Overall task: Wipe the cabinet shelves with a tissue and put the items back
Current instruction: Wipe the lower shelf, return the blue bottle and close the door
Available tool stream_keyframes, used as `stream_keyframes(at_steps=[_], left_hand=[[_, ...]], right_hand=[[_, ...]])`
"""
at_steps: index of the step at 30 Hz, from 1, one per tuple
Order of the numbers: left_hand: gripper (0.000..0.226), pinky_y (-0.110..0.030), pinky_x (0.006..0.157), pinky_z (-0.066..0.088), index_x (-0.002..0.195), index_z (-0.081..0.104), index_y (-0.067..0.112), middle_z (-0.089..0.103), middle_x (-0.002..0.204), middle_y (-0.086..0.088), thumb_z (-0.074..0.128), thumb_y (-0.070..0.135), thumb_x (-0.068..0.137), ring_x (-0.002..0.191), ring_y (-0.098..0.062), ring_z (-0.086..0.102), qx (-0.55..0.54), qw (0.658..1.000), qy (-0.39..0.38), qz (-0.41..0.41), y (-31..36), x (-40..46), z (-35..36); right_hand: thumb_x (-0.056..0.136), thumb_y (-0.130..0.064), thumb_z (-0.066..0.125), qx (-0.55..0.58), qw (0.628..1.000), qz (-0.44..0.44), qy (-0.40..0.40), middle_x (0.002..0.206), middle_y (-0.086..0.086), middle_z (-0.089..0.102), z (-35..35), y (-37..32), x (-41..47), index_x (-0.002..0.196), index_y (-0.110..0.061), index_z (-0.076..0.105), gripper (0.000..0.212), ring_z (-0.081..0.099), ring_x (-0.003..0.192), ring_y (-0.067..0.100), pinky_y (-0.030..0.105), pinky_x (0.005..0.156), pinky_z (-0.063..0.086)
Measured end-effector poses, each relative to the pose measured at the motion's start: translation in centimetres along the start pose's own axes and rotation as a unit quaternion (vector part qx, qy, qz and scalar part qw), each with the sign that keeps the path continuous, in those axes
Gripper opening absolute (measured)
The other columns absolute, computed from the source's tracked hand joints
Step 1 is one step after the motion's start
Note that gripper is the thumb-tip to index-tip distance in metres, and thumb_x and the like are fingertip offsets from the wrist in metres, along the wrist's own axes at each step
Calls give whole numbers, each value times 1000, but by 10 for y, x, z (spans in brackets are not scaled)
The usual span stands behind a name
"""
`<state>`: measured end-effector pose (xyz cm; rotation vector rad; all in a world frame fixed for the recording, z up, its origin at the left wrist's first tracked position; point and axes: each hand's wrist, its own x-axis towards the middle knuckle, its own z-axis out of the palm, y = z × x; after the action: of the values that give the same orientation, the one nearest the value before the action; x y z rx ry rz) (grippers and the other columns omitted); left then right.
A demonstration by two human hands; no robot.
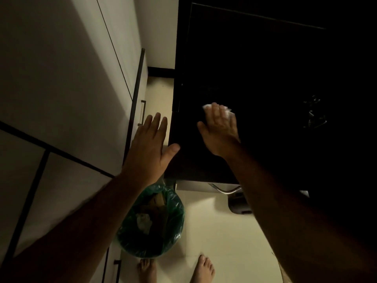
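Observation:
My right hand (221,129) lies flat on a dark cabinet surface (255,64), pressing a crumpled white tissue (227,109) that pokes out past the fingertips. My left hand (152,146) is spread open at the cabinet's left edge, thumb touching the dark panel, holding nothing. The dark surface is poorly lit; a faint shiny object (314,113) shows on it at the right, too dim to identify.
A pale cupboard with drawers and metal handles (142,112) runs along the left. Below the hands stands a bin lined with a green bag (155,223) holding crumpled waste. A curved metal handle (225,189) sits under the dark cabinet. Bare feet (202,269) stand on cream floor tiles.

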<state>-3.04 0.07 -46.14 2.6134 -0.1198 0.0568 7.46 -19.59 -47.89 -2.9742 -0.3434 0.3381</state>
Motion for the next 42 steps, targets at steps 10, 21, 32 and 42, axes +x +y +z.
stream_keyframes(at_steps=[10,21,32,42], left_hand=[[93,-54,118,17,152,24,7,20,159,-16,5,75,90,148,-30,12,-13,1000,-1,19,11,11,2],[93,-55,118,20,152,25,7,22,159,-16,7,74,91,148,-31,14,-9,1000,-8,5,17,20,12],[94,-53,119,16,152,21,8,19,160,-15,2,75,89,149,-29,10,-9,1000,1,-17,11,20,15],[95,-46,120,11,152,13,10,11,161,-11,-1,78,86,149,-26,5,13,1000,-10,-1,-2,28,11]], right_hand=[[99,-52,15,-32,999,-14,9,162,-1,-5,-3,51,-29,154,-25,2,63,-10,148,13,44,119,-6],[94,-55,12,-19,989,-143,22,162,0,0,7,51,-59,155,-22,8,69,-6,149,15,41,121,2],[99,-48,27,29,997,-68,10,162,4,-7,-5,2,18,155,-18,0,69,-12,148,17,34,117,-12],[91,-8,50,83,993,16,83,134,17,49,-36,100,19,125,-14,62,36,47,122,34,37,100,42]])
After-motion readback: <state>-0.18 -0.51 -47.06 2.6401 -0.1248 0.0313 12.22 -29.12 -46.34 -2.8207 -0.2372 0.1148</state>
